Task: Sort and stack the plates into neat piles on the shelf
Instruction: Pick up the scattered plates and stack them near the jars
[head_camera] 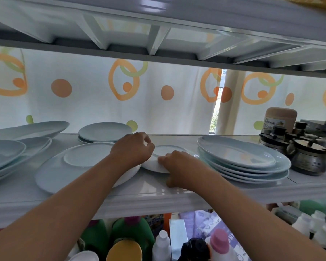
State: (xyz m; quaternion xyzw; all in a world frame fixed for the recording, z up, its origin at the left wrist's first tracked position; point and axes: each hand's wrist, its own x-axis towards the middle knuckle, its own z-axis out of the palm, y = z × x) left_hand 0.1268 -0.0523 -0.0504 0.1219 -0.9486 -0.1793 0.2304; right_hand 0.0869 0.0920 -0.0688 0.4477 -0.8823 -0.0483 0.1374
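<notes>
1. Plates point(11, 153) in pale blue sit in a loose, messy pile at the far left of the shelf point(158, 191).
2. Next comes a big plate point(51, 176) with a flat plate point(87, 157) lying on it, and a round pile point(104, 131) behind them.
3. The left hand point(132, 149) reaches over the big plate, with its fingers curled round the left rim of the small plate point(167, 150).
4. That small plate is in the middle of the shelf, between the two hands, and looks tipped up a little.
5. The right hand point(177, 163) has its fingers on the near rim and its thumb down by the shelf. I cannot tell if it really grips.
6. A tidy pile of oval plates point(243, 159) sits just to the right, then some dark jars point(309, 159).
7. The small plate looks hard, smooth and easy to break. I think it is light but slippery, so hold it by the rim on two sides and set it down softly.
</notes>
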